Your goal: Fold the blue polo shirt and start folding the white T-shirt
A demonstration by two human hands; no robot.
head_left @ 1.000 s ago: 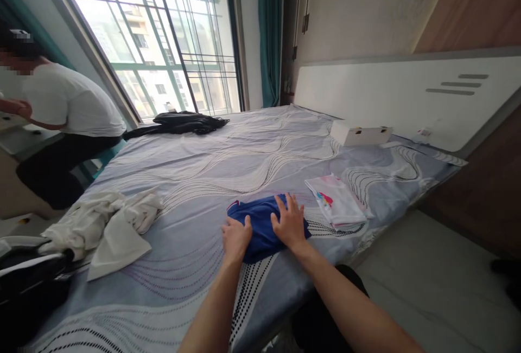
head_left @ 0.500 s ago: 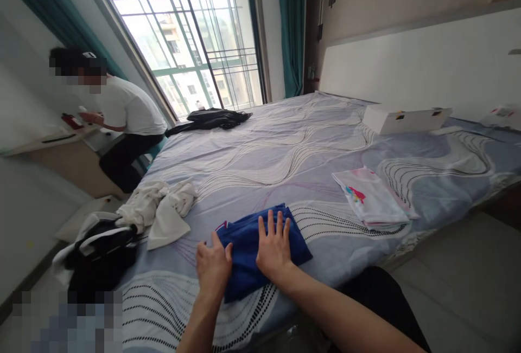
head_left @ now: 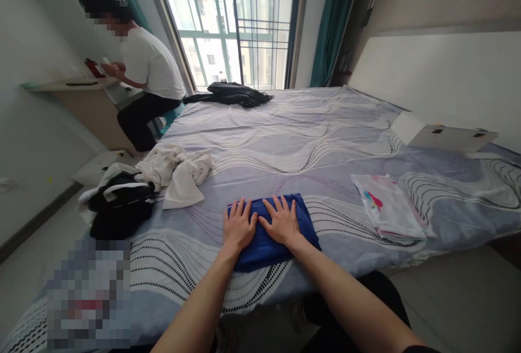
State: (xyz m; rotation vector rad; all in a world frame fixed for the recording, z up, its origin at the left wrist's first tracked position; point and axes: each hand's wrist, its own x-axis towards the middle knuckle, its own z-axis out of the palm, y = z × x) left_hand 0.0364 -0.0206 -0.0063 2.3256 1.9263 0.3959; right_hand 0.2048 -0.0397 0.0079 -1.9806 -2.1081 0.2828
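A folded blue garment [head_left: 264, 250] lies on the bed near its front edge. My left hand [head_left: 239, 229] rests flat on its left part, fingers spread. Beside it, my right hand [head_left: 283, 222] presses flat on the middle, fingers also spread, and the two thumbs nearly meet. Neither hand grips the cloth. To the right lies a folded white garment [head_left: 388, 206] with a colourful print, apart from both hands.
Crumpled white clothes [head_left: 183, 179] and black-and-white clothes [head_left: 122, 201] lie at the bed's left edge. Dark clothing [head_left: 236, 94] is at the far side. A white box [head_left: 443, 137] stands by the headboard [head_left: 439, 71]. A person [head_left: 152, 65] sits at a desk [head_left: 77, 90].
My left hand has moved from the blue garment's left edge onto its top and flattened. My right hand stays on the cloth. The camera view has shifted.
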